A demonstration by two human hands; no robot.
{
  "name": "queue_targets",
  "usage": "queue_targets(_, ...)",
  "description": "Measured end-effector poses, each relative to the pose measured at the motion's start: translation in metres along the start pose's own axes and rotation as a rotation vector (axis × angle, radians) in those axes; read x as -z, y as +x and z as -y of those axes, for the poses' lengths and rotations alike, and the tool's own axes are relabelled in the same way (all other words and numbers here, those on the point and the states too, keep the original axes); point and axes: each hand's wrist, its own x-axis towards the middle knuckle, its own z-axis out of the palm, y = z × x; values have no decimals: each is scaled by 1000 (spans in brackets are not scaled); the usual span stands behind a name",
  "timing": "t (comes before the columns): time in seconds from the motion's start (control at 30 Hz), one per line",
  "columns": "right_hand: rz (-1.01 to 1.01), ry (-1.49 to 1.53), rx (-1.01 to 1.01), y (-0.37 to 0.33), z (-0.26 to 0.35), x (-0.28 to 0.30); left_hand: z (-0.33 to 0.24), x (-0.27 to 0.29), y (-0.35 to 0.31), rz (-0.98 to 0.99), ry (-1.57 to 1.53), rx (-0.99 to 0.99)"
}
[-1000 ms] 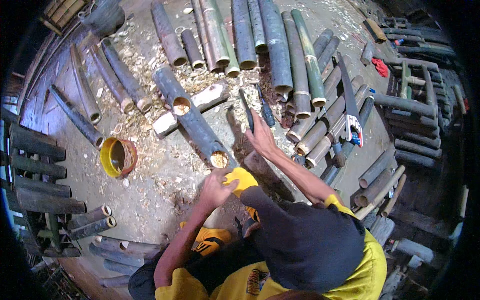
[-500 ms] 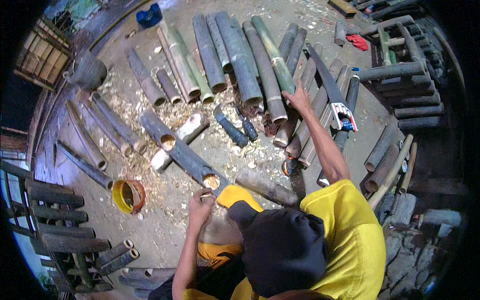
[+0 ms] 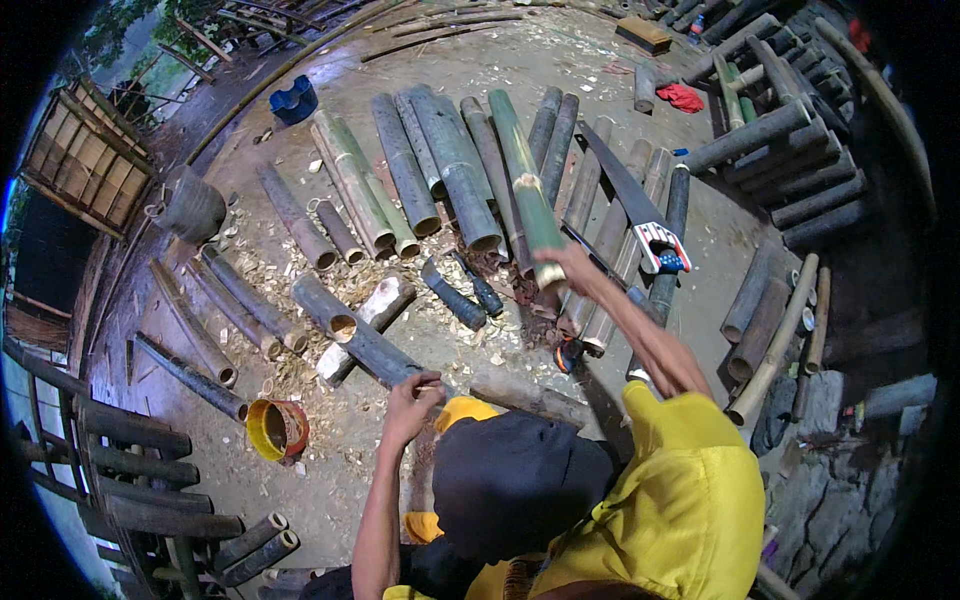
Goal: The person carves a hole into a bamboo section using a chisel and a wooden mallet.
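My right hand (image 3: 568,266) is closed around the near end of a green bamboo tube (image 3: 527,185), which lies lengthwise among other tubes. My left hand (image 3: 410,405) is held above the near part of a dark bamboo tube (image 3: 378,352), its fingers curled together. Whether anything small is in them is hidden. That dark tube has a round cut hole and rests across a pale log (image 3: 388,300). Between my hands and the row of tubes lie a knife with a dark wrapped handle (image 3: 455,298) and a second dark-handled tool (image 3: 480,285).
Grey bamboo tubes (image 3: 455,170) lie beside the green one. On their right is a handsaw (image 3: 625,190). A yellow and red bucket (image 3: 277,430) stands at left among wood chips. Bamboo racks stand left (image 3: 140,480) and right (image 3: 790,180). A short log (image 3: 530,395) lies close to me.
My right hand has drawn the green tube toward me, so its near end reaches past the neighbouring grey tube. My left hand stays near the dark tube. The view has shifted, showing more far floor.
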Motion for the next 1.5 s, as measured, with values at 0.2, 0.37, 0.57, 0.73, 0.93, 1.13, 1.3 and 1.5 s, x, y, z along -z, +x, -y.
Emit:
queue_targets(0.2,71,-278,199,-122,-2,-19,-53,21,32,-133,-140,-209)
queue_targets(0.37,181,-359,368,-138,-2,-77,-130,61,73,-92,-592,-332)
queue_targets(0.57,341,-707,265,-114,-11,-157,-130,93,0,-413,-176,-429)
queue_targets(0.73,702,-598,269,-80,-49,-209,-95,94,-50,-624,8,-511)
queue_targets(0.93,702,-665,469,-53,-92,-222,-80,84,-59,-605,-125,-477)
queue_targets(1.13,663,-581,654,-68,-76,-218,-60,58,-74,-472,-289,-676)
queue_targets(1.3,859,-915,743,-76,1,-187,-61,49,-78,-683,-104,-754)
queue_targets(1.5,1097,-1360,844,-74,64,-168,-84,59,-76,-594,178,-579)
